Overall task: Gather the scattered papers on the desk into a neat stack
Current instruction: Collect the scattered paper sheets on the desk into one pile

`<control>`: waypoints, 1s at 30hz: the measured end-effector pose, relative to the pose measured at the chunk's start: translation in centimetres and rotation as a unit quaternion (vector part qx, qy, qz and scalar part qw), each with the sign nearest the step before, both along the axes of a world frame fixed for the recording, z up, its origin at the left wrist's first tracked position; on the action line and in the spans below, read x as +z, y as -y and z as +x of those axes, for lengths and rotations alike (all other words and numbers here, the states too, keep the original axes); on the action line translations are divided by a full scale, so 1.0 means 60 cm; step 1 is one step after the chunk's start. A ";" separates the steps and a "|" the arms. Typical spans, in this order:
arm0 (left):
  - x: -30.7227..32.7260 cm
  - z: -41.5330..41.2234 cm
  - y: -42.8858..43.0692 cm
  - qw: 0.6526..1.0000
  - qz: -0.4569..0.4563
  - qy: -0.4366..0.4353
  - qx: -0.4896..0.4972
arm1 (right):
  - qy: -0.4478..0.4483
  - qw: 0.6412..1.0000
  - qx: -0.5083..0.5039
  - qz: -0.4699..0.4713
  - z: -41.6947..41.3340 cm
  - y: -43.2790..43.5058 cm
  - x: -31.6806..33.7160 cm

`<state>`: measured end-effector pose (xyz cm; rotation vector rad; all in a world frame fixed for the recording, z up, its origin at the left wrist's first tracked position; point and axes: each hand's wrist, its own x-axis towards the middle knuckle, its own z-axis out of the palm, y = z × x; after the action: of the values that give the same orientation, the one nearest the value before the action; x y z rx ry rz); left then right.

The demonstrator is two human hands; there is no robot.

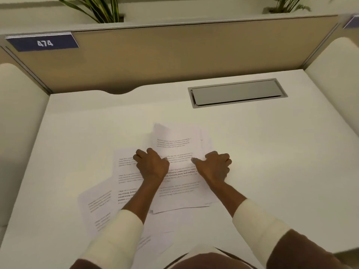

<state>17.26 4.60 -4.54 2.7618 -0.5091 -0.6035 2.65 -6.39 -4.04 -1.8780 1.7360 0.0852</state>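
Fingers [140,153] of our left hand [151,166] and right hand [213,166] gripped the pile [178,144] (half-gathered); sheets [97,206] at seven o'clock lay loose.

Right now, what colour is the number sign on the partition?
The sign is dark blue with white digits; head view.

The papers [174,183] under your left hand [152,166] and right hand [214,167] are thin matt white sheets with black print. The desk [272,152] around both hands looks like smooth matt white laminate, barely any shine. The hatch lid [237,93] beyond your right hand reads as satin grey metal. Your sleeves [120,235] are soft cream cloth. The partition [174,55] further out looks like matt beige fabric.
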 end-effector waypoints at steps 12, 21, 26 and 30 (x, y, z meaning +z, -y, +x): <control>0.010 -0.006 0.027 0.999 0.014 -0.024 0.035 | 0.091 0.988 -0.062 0.109 0.036 0.067 0.001; 0.018 -0.006 0.017 0.996 -0.063 -0.050 0.035 | 0.336 0.927 -0.019 0.164 -0.014 0.084 0.011; 0.024 0.001 -0.003 0.958 -0.219 -0.148 0.110 | 0.405 0.898 0.110 0.133 -0.058 0.103 0.078; 0.048 0.003 -0.026 0.886 -0.343 -0.276 0.145 | 0.468 0.859 0.132 0.160 -0.076 0.126 0.130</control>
<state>17.42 6.17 -1.68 1.8328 -0.1230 -0.8801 -1.92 -13.94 3.79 -1.4912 0.7377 -0.3601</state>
